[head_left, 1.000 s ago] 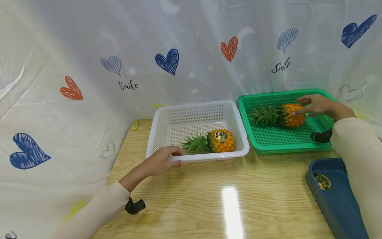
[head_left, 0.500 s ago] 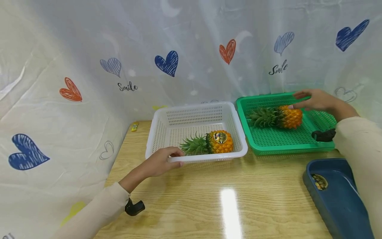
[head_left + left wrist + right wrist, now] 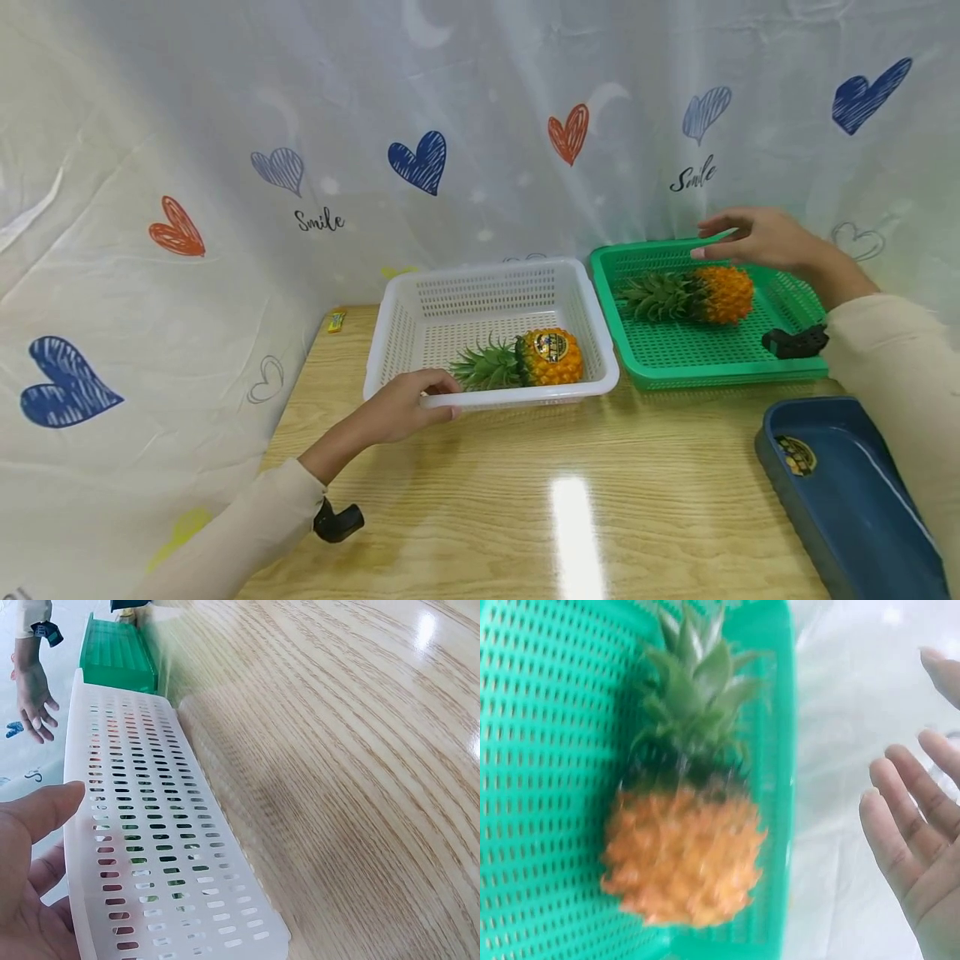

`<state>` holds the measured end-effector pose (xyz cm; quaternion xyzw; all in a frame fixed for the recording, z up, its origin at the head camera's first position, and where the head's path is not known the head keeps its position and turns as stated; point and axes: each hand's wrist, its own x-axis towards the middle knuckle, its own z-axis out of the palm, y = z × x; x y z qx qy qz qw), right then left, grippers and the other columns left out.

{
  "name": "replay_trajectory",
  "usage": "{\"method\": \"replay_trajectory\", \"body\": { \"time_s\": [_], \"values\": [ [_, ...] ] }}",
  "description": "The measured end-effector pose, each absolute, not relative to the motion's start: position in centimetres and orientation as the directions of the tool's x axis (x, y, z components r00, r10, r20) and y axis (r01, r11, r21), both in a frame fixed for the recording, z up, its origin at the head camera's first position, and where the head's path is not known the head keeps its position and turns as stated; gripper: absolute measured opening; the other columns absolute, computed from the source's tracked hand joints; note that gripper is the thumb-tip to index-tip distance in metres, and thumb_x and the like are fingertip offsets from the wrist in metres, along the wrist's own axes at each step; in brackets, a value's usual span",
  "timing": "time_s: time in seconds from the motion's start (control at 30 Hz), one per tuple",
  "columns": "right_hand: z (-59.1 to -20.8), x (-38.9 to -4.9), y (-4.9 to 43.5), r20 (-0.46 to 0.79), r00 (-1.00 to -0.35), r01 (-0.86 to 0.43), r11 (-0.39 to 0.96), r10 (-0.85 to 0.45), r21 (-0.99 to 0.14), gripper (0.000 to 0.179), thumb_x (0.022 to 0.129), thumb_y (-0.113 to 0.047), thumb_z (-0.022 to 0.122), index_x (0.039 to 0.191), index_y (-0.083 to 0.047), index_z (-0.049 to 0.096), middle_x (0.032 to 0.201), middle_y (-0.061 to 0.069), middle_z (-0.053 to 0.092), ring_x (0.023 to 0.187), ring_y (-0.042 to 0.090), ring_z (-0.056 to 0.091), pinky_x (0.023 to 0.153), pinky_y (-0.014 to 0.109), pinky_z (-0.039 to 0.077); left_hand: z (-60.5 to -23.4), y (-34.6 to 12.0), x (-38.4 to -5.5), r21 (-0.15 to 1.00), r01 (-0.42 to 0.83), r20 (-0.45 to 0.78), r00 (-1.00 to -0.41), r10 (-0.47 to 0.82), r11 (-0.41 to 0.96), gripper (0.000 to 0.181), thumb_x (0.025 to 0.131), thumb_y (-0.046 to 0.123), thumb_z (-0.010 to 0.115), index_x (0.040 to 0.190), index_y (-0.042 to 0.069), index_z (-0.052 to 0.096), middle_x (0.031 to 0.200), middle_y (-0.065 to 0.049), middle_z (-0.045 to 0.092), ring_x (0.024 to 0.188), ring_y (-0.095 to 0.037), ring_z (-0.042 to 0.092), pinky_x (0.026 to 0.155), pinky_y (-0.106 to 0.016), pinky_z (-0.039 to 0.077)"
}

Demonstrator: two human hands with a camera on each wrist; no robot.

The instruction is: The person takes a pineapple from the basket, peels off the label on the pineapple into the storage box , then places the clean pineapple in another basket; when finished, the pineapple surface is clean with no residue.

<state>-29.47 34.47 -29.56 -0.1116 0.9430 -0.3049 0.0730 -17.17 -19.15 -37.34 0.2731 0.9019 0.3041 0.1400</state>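
My left hand grips the near rim of a white plastic basket, thumb outside and fingers inside, as the left wrist view shows. In that basket lies a pineapple with a round label, its leaves pointing left. To the right, a green basket holds another pineapple, also on its side with leaves to the left. Above this basket's back part hovers my right hand, fingers loosely spread, holding nothing. In the right wrist view the right hand is apart from the pineapple.
A dark blue tray with a round label sits at the front right of the wooden table. A small yellow packet lies left of the white basket. Behind hangs a curtain printed with hearts.
My right hand has lifted off the pineapple in the green basket and moved up and left. That pineapple stays in the basket. The left hand keeps its grip on the white rim.
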Motion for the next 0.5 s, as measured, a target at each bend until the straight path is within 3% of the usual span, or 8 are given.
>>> {"method": "replay_trajectory", "body": {
  "time_s": [0.07, 0.1, 0.17, 0.23, 0.5],
  "values": [
    [-29.3, -29.3, 33.6, -0.057, -0.962, -0.184, 0.787, -0.267, -0.589, 0.066, 0.095, -0.041, 0.068, 0.149, -0.009, 0.046, 0.145, 0.021, 0.051, 0.112, 0.025, 0.062, 0.086, 0.039, 0.056, -37.3, -19.2, -17.2, 0.627, 0.406, -0.086, -0.813, 0.576, 0.665, 0.026, 0.097, 0.038, 0.068, 0.117, 0.022, 0.066, 0.112, 0.007, 0.065, 0.104, -0.014, 0.061, 0.09, -0.038, 0.051],
    [-29.2, -29.2, 33.1, -0.053, -0.961, -0.189, 0.783, -0.272, -0.592, 0.065, 0.095, -0.041, 0.069, 0.148, -0.01, 0.047, 0.144, 0.02, 0.052, 0.11, 0.021, 0.063, 0.089, 0.045, 0.055, -37.3, -19.2, -17.2, 0.628, 0.404, -0.087, -0.813, 0.575, 0.666, 0.026, 0.097, 0.038, 0.068, 0.117, 0.022, 0.066, 0.111, 0.007, 0.065, 0.104, -0.014, 0.061, 0.09, -0.038, 0.051],
    [-29.2, -29.1, 32.2, -0.04, -0.956, -0.211, 0.772, -0.292, -0.599, 0.062, 0.095, -0.04, 0.069, 0.146, -0.011, 0.05, 0.144, 0.019, 0.054, 0.113, 0.024, 0.062, 0.094, 0.055, 0.051, -37.3, -19.2, -17.1, 0.629, 0.4, -0.09, -0.814, 0.574, 0.666, 0.025, 0.097, 0.037, 0.068, 0.117, 0.022, 0.066, 0.111, 0.007, 0.065, 0.104, -0.014, 0.061, 0.09, -0.038, 0.051],
    [-29.0, -28.8, 31.2, -0.026, -0.95, -0.235, 0.765, -0.312, -0.6, 0.059, 0.095, -0.038, 0.07, 0.144, -0.012, 0.052, 0.143, 0.017, 0.056, 0.116, 0.027, 0.062, 0.095, 0.056, 0.05, -37.2, -19.1, -17.1, 0.632, 0.397, -0.092, -0.815, 0.573, 0.666, 0.024, 0.097, 0.036, 0.068, 0.117, 0.022, 0.066, 0.11, 0.007, 0.065, 0.104, -0.014, 0.061, 0.09, -0.038, 0.051],
    [-28.6, -28.0, 26.5, -0.005, -0.905, -0.321, 0.691, -0.425, -0.648, 0.049, 0.093, -0.029, 0.074, 0.137, -0.015, 0.059, 0.134, 0.009, 0.062, 0.111, 0.018, 0.063, 0.09, 0.04, 0.052, -37.2, -19.1, -17.2, 0.63, 0.399, -0.089, -0.815, 0.572, 0.666, 0.023, 0.097, 0.036, 0.068, 0.115, 0.022, 0.066, 0.108, 0.008, 0.066, 0.103, -0.014, 0.061, 0.089, -0.038, 0.051]
  ]
}}
